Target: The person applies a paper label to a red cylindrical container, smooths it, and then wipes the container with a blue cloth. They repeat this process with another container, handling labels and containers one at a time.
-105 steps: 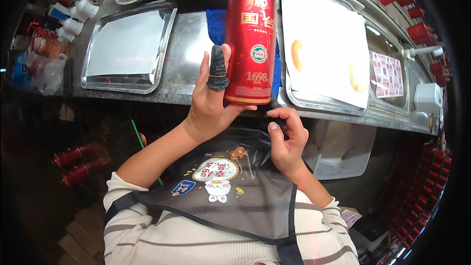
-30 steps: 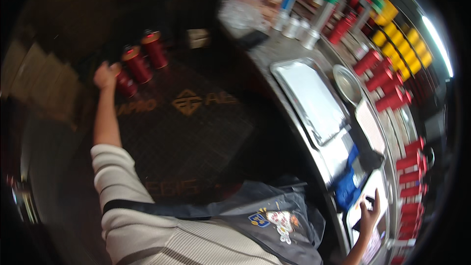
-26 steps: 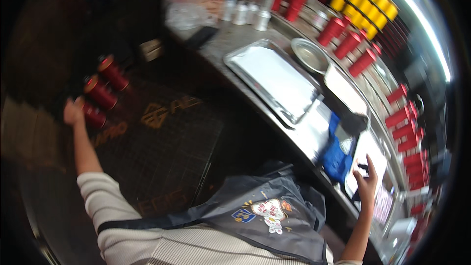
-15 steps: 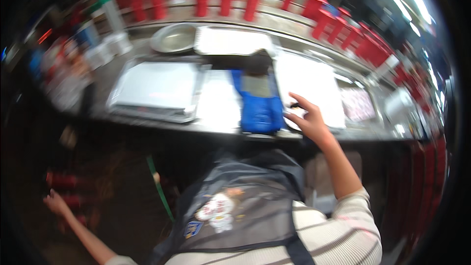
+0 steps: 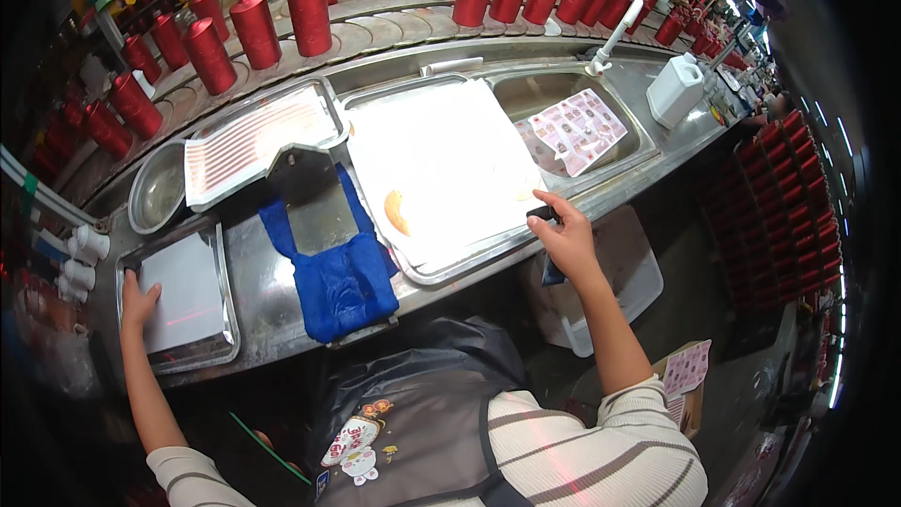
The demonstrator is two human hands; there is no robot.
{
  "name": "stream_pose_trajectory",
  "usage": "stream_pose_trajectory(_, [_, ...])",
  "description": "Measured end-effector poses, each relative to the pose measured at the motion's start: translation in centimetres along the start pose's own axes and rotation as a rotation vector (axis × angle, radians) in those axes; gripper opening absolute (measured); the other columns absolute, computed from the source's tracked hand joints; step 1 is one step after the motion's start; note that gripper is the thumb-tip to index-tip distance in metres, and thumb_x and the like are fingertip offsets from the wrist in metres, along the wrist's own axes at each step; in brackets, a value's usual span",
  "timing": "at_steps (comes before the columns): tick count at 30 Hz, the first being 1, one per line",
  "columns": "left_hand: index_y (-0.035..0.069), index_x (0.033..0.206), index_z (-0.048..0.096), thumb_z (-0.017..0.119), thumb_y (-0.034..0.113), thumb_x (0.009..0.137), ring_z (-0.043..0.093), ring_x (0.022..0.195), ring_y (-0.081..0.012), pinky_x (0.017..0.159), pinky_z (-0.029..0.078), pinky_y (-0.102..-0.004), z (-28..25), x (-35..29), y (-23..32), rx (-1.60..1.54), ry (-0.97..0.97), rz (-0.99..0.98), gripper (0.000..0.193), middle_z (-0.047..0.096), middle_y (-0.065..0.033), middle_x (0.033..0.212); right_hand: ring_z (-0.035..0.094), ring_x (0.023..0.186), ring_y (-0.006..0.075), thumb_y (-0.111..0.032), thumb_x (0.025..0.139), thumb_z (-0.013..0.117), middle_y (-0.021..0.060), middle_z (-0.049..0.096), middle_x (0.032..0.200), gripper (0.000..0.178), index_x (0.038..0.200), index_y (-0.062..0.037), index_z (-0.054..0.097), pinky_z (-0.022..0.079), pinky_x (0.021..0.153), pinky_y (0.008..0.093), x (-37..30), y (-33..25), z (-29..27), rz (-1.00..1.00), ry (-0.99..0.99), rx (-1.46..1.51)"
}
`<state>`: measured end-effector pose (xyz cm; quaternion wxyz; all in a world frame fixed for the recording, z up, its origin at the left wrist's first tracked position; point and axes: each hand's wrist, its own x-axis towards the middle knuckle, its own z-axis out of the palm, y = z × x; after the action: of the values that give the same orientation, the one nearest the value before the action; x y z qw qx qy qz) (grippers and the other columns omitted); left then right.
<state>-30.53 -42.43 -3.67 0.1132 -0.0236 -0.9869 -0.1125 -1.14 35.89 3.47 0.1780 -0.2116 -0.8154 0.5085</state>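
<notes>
At left hand (image 5: 139, 305), flat upward-facing tray (image 5: 228, 321)

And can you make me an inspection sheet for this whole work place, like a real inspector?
Surface: metal counter, shiny.
Job's things: left tray with white sheet; right tray with bright sheet.
Clutter: blue cloth between the trays; metal bowl behind the left tray; white jug right of the sink.
Hands: left hand at the left tray's left side, contact unclear; right hand near the right tray's front corner, thumb and fingers apart.
Cables: nothing seen.
Surroundings: red bottles behind the counter; pale bin below it.
</notes>
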Motion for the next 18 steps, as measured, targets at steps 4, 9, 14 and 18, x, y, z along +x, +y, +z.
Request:
stream_pose_trajectory(4, [0.004,0.134,0.046,0.084,0.023,0.060,0.055,0.118,-0.0355,0.101,0.043,-0.0448,0.1,3.8,-2.8,-0.101,-0.092,0.026,0.086,0.058,-0.0194,0.124,0.048,0.062,0.0029,-0.007,0.084,0.072,0.0043,0.066,0.100,0.046,0.128,-0.0004,0.062,0.044,0.059,0.0196,-0.1,1.9,-1.1,0.055,0.065,0.058])
stream_pose_trajectory(9, [0.011,0.132,0.052,0.086,0.018,0.050,0.058,0.112,-0.0275,0.094,0.047,-0.0392,-3.1,3.9,-4.7,-0.028,-0.174,-0.079,0.089,0.060,-0.0108,0.118,0.045,0.060,0.0012,-0.006,0.084,0.072,0.0037,0.066,0.102,0.046,0.129,-0.0011,0.062,0.041,0.056,0.0188,2.5,2.0,0.6,0.079,0.036,0.109])
stream_pose_trajectory(14, [0.004,0.127,0.057,0.074,0.006,0.060,0.059,0.107,-0.0195,0.092,0.047,-0.0338,-2.5,4.7,0.3,-0.377,-0.467,-0.109,0.069,0.064,-0.0076,0.113,0.040,0.057,0.0006,-0.008,0.084,0.073,0.0008,0.066,0.098,0.048,0.130,-0.0022,0.061,0.037,0.052,0.0184,3.2,0.7,3.1,0.051,-0.027,0.110])
stream_pose_trajectory(18, [-0.001,0.126,0.059,0.063,-0.002,0.073,0.060,0.104,-0.0172,0.093,0.046,-0.0310,-3.8,3.9,0.8,-0.320,-0.347,0.101,0.054,0.066,-0.0076,0.113,0.037,0.055,0.0009,-0.008,0.083,0.073,-0.0005,0.065,0.092,0.047,0.129,-0.0027,0.063,0.035,0.051,0.0190,2.9,-0.6,4.3,0.058,-0.059,0.050])
